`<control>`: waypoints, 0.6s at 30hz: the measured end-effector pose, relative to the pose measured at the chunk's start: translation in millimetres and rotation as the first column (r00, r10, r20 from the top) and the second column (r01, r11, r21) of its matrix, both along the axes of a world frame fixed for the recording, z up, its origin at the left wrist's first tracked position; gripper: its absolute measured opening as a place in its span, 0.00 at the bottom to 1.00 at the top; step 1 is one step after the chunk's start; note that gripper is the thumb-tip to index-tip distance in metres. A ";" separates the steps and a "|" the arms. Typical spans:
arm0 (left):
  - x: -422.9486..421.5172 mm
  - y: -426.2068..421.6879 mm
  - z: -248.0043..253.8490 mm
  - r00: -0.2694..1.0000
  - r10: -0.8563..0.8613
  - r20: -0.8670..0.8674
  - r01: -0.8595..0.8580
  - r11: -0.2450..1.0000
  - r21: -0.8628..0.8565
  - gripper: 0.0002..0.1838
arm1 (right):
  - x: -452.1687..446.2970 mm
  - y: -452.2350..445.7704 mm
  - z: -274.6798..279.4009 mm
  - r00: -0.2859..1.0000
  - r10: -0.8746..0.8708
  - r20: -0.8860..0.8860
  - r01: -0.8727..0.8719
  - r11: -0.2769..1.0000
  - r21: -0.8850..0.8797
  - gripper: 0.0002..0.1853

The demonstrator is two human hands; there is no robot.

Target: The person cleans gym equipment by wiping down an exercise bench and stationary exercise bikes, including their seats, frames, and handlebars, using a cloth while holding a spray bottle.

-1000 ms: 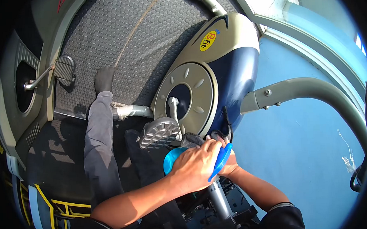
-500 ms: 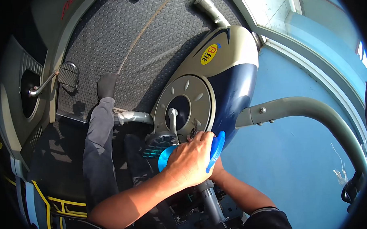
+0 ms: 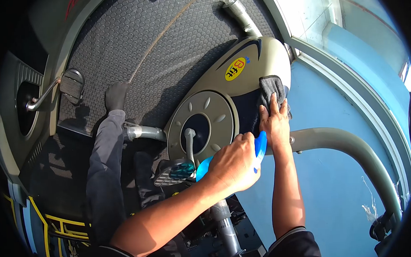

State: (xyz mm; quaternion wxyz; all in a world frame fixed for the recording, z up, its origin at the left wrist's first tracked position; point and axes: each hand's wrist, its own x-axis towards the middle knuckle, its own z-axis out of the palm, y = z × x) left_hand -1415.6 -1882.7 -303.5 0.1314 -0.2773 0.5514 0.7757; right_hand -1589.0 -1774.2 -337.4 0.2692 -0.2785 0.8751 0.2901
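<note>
My left hand [image 3: 236,164] is wrapped around a blue spray bottle [image 3: 260,147]; its trigger head shows beside my fingers and part of its translucent body below the palm. My right hand [image 3: 276,126] presses a dark grey cloth [image 3: 272,84] against the upper side of an exercise bike's housing [image 3: 248,110], fingers stretched over the cloth. The housing is beige and dark blue, with a yellow "B fit" sticker [image 3: 235,68]. Left of my hands are the bike's round crank disc [image 3: 176,129] and a pedal [image 3: 171,172].
Another machine with a pedal [image 3: 72,85] stands at the left. My foot [image 3: 117,96] rests on the textured grey mat [image 3: 134,36]. A curved metal tube [image 3: 337,137] runs right over the blue floor [image 3: 320,179]. A window frame [image 3: 330,65] borders the upper right.
My right hand has come out from behind the left and moved up onto the housing with the cloth. My left hand and the spray bottle have shifted slightly right.
</note>
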 end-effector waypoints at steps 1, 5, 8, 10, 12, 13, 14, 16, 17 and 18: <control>-0.3 -2.3 -0.2 1.000 0.001 0.001 -0.001 1.000 -0.005 0.20 | -6.5 -5.9 -5.8 1.000 0.001 0.001 -0.001 1.000 -0.005 0.36; 15.2 -8.0 15.2 1.000 -0.030 -0.005 0.030 0.992 0.123 0.22 | -63.0 -30.0 -64.7 0.983 -0.027 -0.182 0.008 0.995 -0.102 0.34; 38.2 5.0 16.5 0.998 -0.068 0.008 0.066 0.985 0.161 0.26 | -38.5 -48.1 -60.1 0.982 0.151 -0.116 -0.151 0.988 0.015 0.32; 50.6 9.6 15.2 0.997 -0.067 0.025 0.062 0.984 0.170 0.26 | 20.3 -33.7 -24.0 0.931 0.354 0.092 -0.362 0.927 0.101 0.30; 62.8 20.1 19.3 0.997 -0.075 0.016 0.071 0.984 0.164 0.28 | 60.0 -17.7 4.6 0.865 0.410 0.290 -0.459 0.880 0.124 0.29; 68.9 23.8 22.1 0.996 -0.092 -0.016 0.093 0.975 0.204 0.28 | 65.8 -16.0 10.5 0.847 0.392 0.359 -0.455 0.884 0.107 0.29; 73.4 26.6 26.4 0.993 -0.119 -0.026 0.122 0.960 0.253 0.28 | 54.7 -21.5 8.1 0.863 0.356 0.358 -0.431 0.889 0.157 0.28; 82.9 38.1 31.2 0.989 -0.117 -0.088 0.138 0.943 0.303 0.28 | 7.7 -45.7 -24.3 0.948 0.289 0.134 -0.307 0.942 0.138 0.31; 87.0 46.1 31.1 0.983 -0.155 -0.102 0.180 0.924 0.339 0.28 | -25.2 -56.6 -46.3 0.974 0.228 -0.011 -0.226 0.970 0.086 0.35; 90.5 51.8 24.9 0.977 -0.178 -0.119 0.210 0.898 0.387 0.28 | -75.9 -54.5 -80.9 0.963 0.242 -0.116 -0.237 0.970 0.053 0.38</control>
